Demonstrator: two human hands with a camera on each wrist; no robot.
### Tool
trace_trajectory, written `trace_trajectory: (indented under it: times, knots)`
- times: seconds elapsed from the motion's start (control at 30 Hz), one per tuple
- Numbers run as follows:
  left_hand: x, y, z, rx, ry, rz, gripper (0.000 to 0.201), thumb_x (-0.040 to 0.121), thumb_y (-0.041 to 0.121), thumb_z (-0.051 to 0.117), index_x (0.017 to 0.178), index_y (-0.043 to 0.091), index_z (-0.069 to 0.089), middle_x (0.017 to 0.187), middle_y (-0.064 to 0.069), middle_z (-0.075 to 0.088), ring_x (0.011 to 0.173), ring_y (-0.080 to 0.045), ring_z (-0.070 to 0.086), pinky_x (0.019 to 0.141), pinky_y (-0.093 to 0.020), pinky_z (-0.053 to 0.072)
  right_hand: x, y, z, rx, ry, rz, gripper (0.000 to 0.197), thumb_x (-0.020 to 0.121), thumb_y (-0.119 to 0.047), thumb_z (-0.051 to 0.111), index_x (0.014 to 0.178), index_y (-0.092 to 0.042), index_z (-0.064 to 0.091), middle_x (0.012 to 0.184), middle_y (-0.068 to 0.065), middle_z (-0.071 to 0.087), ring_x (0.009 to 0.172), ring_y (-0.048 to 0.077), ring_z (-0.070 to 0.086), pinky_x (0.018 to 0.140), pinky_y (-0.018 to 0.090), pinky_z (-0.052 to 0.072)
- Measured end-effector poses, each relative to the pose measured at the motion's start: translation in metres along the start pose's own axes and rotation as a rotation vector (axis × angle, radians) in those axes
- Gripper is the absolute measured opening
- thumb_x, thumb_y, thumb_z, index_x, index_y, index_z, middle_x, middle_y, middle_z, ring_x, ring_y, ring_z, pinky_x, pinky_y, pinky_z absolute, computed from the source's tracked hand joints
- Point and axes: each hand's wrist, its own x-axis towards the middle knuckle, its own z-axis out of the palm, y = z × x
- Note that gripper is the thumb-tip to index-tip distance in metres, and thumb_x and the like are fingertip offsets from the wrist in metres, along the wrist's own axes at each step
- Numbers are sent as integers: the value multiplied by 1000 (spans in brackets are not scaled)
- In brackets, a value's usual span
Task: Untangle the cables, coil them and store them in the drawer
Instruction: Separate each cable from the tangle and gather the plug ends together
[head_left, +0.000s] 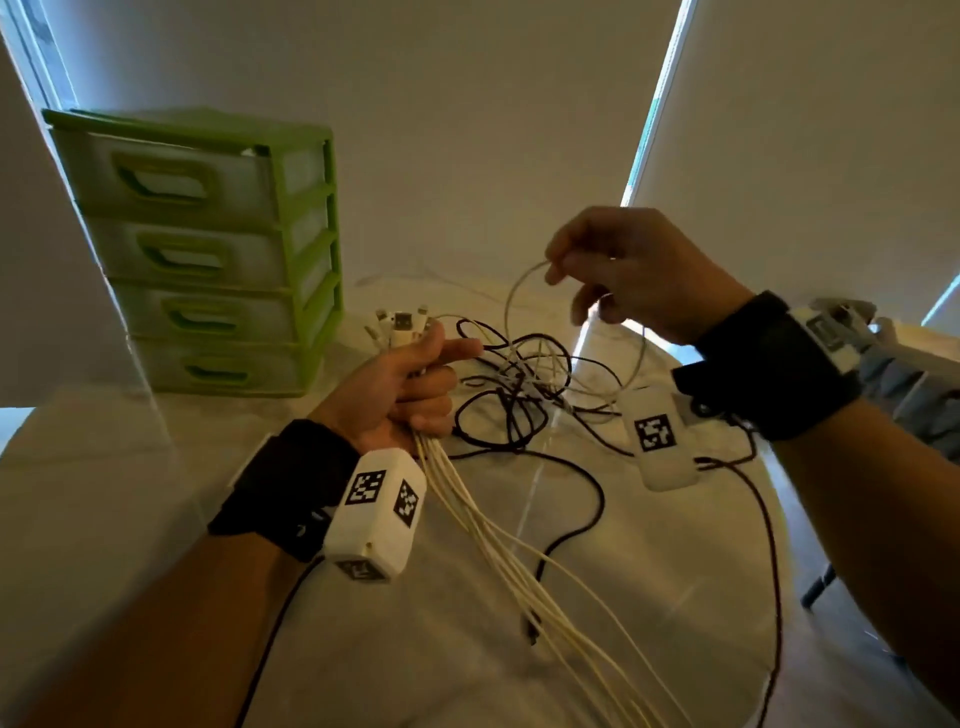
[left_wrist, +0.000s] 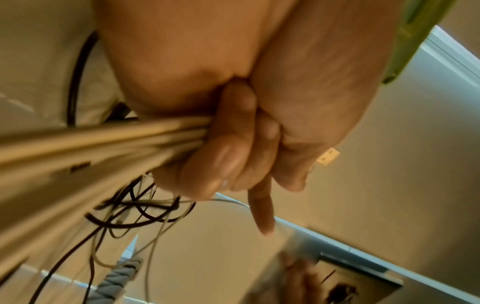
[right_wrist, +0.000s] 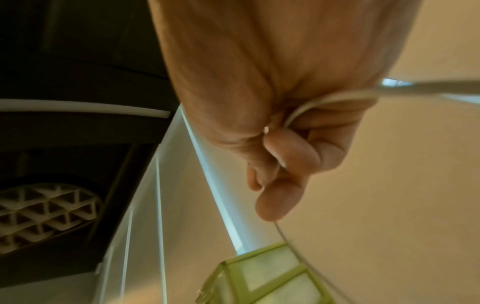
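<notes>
White cables: a bundle of white cables (head_left: 498, 545) runs through the left hand (head_left: 400, 384), plug ends (head_left: 400, 325) sticking up above the fist, the loose lengths trailing toward the near edge of the table (head_left: 130, 493).
Left hand: fingers curled tight round the bundle, index finger (head_left: 460, 348) stretched out toward the tangle; the left wrist view shows the same grip (left_wrist: 233, 144).
Right hand: the right hand (head_left: 634, 275) is raised above the table, its fingertips pinching 1 white strand (head_left: 514, 291) that loops down into the knot; the right wrist view shows the strand (right_wrist: 306, 107) passing between thumb and fingers.
Tangle: black and white cables (head_left: 524, 384) knotted together on the table between the 2 hands.
Black cable: 1 black lead (head_left: 587, 525) curves across the tabletop toward the near side.
Drawer unit: green 4-drawer unit (head_left: 208, 249) at the table's far left, all drawers closed.
</notes>
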Motion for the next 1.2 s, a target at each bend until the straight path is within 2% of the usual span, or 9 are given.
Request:
trace_trajectory:
  times: [0.13, 0.23, 0.4, 0.5, 0.63, 0.8, 0.87, 0.97, 1.2]
  knots:
    - [2, 1, 3, 41, 13, -6, 47, 84, 46, 45, 99, 9, 70, 40, 9, 23, 29, -1, 21, 33, -14, 24, 7, -23, 37, 24, -116, -138, 12, 98, -6, 48, 107, -9, 55, 95, 10, 65, 55, 9, 62, 46, 16, 45]
    - [2, 12, -3, -105, 41, 136, 48, 87, 49, 41, 77, 15, 74, 37, 9, 25, 26, -2, 23, 32, -13, 24, 9, -27, 60, -45, -275, -166, 12, 97, -9, 51, 106, -13, 57, 95, 4, 68, 57, 23, 60, 51, 23, 52]
    - [-1, 37, -35, -308, 253, 429, 31, 85, 32, 50, 71, 12, 70, 35, 7, 26, 24, -5, 23, 32, -12, 27, 16, -7, 55, -25, -472, 9, 15, 96, -4, 50, 99, -17, 58, 87, 4, 69, 51, 11, 54, 50, 22, 46]
    - [-6, 45, -45, -304, 297, 472, 26, 95, 26, 42, 76, 14, 56, 35, 6, 26, 24, -5, 23, 33, -12, 26, 25, 5, 47, 60, -558, 77, 12, 96, -4, 51, 102, -12, 57, 89, 7, 71, 68, 19, 66, 63, 26, 52]
    - [-8, 42, -37, -11, 321, 399, 26, 99, 22, 38, 78, 13, 50, 36, 8, 23, 27, -1, 19, 32, -14, 22, 38, 2, 43, 199, -313, 46, 25, 95, -29, 51, 113, -16, 60, 107, 4, 71, 104, 17, 67, 92, 37, 52]
    - [-1, 17, -14, 282, 297, 281, 29, 99, 19, 45, 70, 15, 46, 42, 10, 19, 32, -2, 17, 34, -15, 19, 46, -2, 88, -6, -266, 114, 46, 95, -53, 43, 93, -17, 71, 87, -3, 73, 85, 13, 68, 84, 35, 53]
    - [0, 9, -7, 338, 315, 243, 33, 99, 16, 46, 66, 16, 47, 43, 9, 19, 33, -3, 17, 35, -16, 20, 47, 0, 102, 26, -235, 76, 43, 96, -45, 48, 86, -10, 69, 72, -1, 68, 69, 12, 63, 75, 35, 50]
    - [0, 4, -4, 441, 319, 236, 32, 99, 17, 48, 69, 13, 58, 44, 9, 20, 36, -4, 17, 39, -18, 17, 48, -2, 97, 469, -125, 132, 24, 100, -22, 47, 94, -6, 64, 76, 3, 67, 73, 15, 64, 69, 29, 50]
    - [-4, -3, -4, 766, 190, 101, 27, 94, 18, 57, 68, 17, 63, 49, 5, 32, 43, -9, 24, 45, -23, 20, 55, 5, 57, 1283, 166, 174, 26, 103, -19, 34, 96, -10, 57, 55, -4, 45, 49, 11, 50, 51, 23, 45]
